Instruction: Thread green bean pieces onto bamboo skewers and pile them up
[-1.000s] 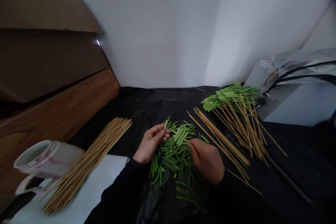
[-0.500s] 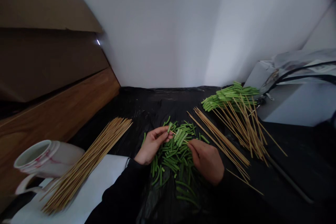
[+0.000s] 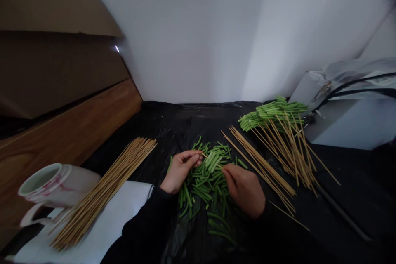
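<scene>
A bamboo skewer [image 3: 220, 166] carries several short green bean-like stem pieces [image 3: 213, 161] side by side across its middle. My right hand [image 3: 246, 189] is closed round the skewer's near end, to the right of the threaded pieces. At the other end, my left hand [image 3: 181, 169] pinches with thumb and forefinger at the skewer's tip; whether a green piece is hidden between those fingers I cannot make out. Beneath both hands spreads a loose pile of cut green stems [image 3: 202, 189] on black plastic sheeting [image 3: 173, 123].
Bare skewers [image 3: 107, 192] lie in a thick bundle at left, by a pale mug [image 3: 64, 183] on its side. More skewers [image 3: 260, 161] lie to the right. Behind them are stacked filled skewers [image 3: 272, 113] and a white box [image 3: 352, 119]. A white wall [image 3: 192, 41] rises behind.
The green piece that stuck up from my left fingertips no longer shows there. Both hands have stayed almost in place, and the view has shifted slightly.
</scene>
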{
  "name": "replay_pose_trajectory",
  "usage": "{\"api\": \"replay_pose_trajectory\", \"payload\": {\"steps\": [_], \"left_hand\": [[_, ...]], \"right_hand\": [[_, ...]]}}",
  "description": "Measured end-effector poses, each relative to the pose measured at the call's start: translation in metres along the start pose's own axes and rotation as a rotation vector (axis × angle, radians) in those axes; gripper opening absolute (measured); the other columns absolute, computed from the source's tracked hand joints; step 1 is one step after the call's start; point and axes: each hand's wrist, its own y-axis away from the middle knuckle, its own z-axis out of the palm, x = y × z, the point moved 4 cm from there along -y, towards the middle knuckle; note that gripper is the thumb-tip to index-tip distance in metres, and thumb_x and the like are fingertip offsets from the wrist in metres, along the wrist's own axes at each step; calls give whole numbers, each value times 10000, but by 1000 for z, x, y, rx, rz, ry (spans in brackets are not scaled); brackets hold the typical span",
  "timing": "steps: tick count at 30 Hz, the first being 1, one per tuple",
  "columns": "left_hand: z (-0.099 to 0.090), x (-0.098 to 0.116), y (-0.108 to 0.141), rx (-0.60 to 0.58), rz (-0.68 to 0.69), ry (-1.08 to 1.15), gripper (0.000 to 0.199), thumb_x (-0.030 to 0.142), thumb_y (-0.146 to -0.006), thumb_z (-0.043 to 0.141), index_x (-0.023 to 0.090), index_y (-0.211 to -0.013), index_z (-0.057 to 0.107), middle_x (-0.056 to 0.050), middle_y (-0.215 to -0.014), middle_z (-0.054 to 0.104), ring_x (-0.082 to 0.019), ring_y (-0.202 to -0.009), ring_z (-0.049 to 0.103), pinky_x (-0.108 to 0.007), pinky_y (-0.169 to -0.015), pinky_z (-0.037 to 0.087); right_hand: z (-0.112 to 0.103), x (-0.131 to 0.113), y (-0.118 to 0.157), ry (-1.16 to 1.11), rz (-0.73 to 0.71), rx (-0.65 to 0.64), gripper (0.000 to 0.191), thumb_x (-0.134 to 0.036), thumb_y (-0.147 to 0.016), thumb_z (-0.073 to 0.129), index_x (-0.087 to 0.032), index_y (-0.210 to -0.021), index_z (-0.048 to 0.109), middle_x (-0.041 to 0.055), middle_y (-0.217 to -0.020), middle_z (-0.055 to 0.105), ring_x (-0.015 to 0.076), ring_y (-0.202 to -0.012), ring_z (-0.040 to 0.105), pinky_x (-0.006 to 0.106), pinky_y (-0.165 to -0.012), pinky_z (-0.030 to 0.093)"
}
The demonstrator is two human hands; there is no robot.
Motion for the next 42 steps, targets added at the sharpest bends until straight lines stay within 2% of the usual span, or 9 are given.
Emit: {"api": "replay_pose_trajectory", "payload": {"steps": [3, 8, 12, 15, 22, 26, 34, 39, 42], "left_hand": [[-6, 10, 0, -44, 53, -202, 240, 320, -732, 709, 147, -896, 739, -57, -826, 717, -139, -701, 601, -255, -687, 456], [-20, 19, 4, -357, 26, -422, 190, 301, -714, 722, 144, -820, 723, -22, -711, 649, -131, -665, 558, -245, -636, 414], [-24, 22, 14, -645, 37, -557, 148, 290, -691, 744, 177, -786, 736, -4, -751, 594, -126, -720, 540, -237, -672, 405], [-20, 20, 20, -752, 57, -678, 161, 310, -675, 759, 213, -804, 749, 1, -771, 576, -137, -772, 536, -239, -715, 402], [-16, 20, 22, -699, 140, -889, 173, 338, -650, 777, 265, -805, 751, 0, -862, 578, -174, -906, 533, -269, -827, 378], [-17, 22, 24, -740, 155, -893, 163, 328, -649, 777, 276, -802, 753, 6, -865, 575, -172, -907, 532, -278, -858, 367], [-13, 19, 22, -715, 171, -857, 151, 380, -743, 697, 235, -736, 739, -14, -800, 625, -176, -869, 555, -266, -835, 370], [-24, 40, 17, -651, 68, -695, 181, 350, -774, 665, 176, -774, 713, -29, -791, 673, -166, -801, 584, -257, -760, 409], [-25, 58, 5, -537, -21, -569, 208, 368, -751, 684, 162, -774, 706, -11, -717, 675, -141, -683, 573, -242, -657, 417]], "right_hand": [[-2, 2, 0, 15, 3, 15, 262, -228, -953, 365, -193, -812, 583, 20, -748, 625, 129, -721, 591, 236, -683, 358], [-3, 2, -1, 34, 7, 17, 261, -229, -952, 375, -190, -801, 584, 15, -731, 619, 126, -692, 582, 239, -668, 349], [-3, 2, -1, 28, 1, 27, 262, -230, -953, 375, -188, -803, 585, 18, -739, 620, 124, -703, 583, 234, -677, 351], [-2, 3, -1, 33, 1, 28, 266, -226, -954, 371, -187, -794, 579, 19, -731, 613, 125, -700, 578, 236, -678, 349], [-3, 4, -2, 49, 13, 19, 271, -221, -954, 364, -186, -773, 563, 15, -714, 597, 121, -690, 568, 235, -669, 340], [-4, 4, -3, 67, 18, 29, 276, -223, -955, 363, -187, -760, 556, 12, -707, 596, 117, -682, 566, 232, -665, 338], [-7, 8, -4, 84, 23, 33, 274, -211, -951, 354, -193, -776, 565, 21, -719, 617, 122, -692, 572, 233, -656, 337], [-10, 12, -6, 101, 34, 46, 276, -218, -950, 360, -192, -756, 554, 18, -704, 606, 123, -676, 565, 241, -648, 328], [-9, 15, -6, 107, 45, 45, 274, -228, -952, 366, -192, -756, 555, 13, -702, 602, 123, -673, 565, 242, -648, 327]]}}
